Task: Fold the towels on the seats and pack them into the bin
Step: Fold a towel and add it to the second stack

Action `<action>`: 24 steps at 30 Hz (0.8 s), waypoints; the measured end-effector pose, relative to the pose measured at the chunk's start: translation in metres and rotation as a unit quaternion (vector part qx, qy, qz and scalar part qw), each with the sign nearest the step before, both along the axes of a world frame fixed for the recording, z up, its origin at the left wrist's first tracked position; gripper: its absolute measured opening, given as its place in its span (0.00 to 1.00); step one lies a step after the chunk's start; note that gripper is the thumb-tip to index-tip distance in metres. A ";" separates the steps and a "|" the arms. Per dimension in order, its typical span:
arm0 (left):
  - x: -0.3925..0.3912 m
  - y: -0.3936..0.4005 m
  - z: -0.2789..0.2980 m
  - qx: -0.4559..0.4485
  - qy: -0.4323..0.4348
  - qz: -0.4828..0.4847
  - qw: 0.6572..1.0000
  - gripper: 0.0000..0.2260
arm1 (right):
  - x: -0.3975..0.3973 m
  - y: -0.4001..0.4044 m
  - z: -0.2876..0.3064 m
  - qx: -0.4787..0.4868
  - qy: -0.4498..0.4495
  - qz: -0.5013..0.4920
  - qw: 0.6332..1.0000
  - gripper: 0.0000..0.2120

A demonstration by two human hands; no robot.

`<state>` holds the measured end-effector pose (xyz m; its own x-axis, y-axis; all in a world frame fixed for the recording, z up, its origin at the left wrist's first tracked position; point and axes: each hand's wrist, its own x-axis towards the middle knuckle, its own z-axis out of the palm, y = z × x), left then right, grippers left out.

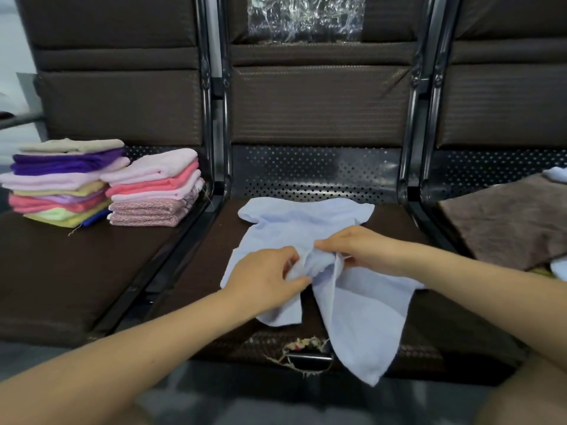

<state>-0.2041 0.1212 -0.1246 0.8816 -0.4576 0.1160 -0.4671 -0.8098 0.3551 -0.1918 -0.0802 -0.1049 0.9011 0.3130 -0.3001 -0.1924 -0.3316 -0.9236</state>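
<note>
Head view: three dark padded seats in a row, black metal frames between them.
Towel in work: pale blue crumpled cloth towel [306, 228] lies on the middle seat [199, 271], at centre frame; one corner hangs over the seat's front edge toward 5 o'clock, far edge reaches toward 12 o'clock.
Left hand [267, 280]: at 7 o'clock of the towel's middle, fingers and thumb curled, pinching a bunched fold of the pale blue towel.
Right hand [362, 250]: at 3 o'clock of the same bunch, fingers curled onto it, gripping the fold; the two hands are nearly touching across the bunch.
Folded stacks: on the left seat [76, 271], at 9 o'clock. Taller stack of folded towels [61, 185] in beige, purple, pink, yellow, green; just beside it on its 3 o'clock side a shorter stack of pink, coral and patterned folded towels [153, 191]. Stacks look touching at mid height.
Right seat: brown fuzzy towel [506, 216] spread out at 3 o'clock, with bits of light blue cloth [557, 174] at its far edge and near edge.
Middle seat backrest: clear crinkled plastic sheet [306, 18] at 12 o'clock.
Middle seat front edge: torn upholstery [303, 348] at 6 o'clock, padding showing.
Bin: can't see it.
</note>
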 end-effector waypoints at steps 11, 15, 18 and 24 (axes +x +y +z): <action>0.043 -0.008 0.012 -0.254 0.153 0.079 0.952 0.11 | 0.015 -0.035 0.014 -0.126 -0.002 0.043 0.991 0.10; 0.057 0.000 0.024 -0.064 0.061 0.024 0.996 0.09 | 0.018 -0.054 0.022 -0.190 -0.003 0.053 0.980 0.06; 0.065 0.009 0.022 -0.052 0.035 -0.035 0.997 0.07 | 0.016 -0.067 0.020 -0.219 0.016 0.069 0.973 0.10; 0.081 0.015 0.016 -0.117 -0.070 -0.035 0.990 0.07 | 0.018 -0.069 0.026 -0.132 -0.058 0.003 0.990 0.21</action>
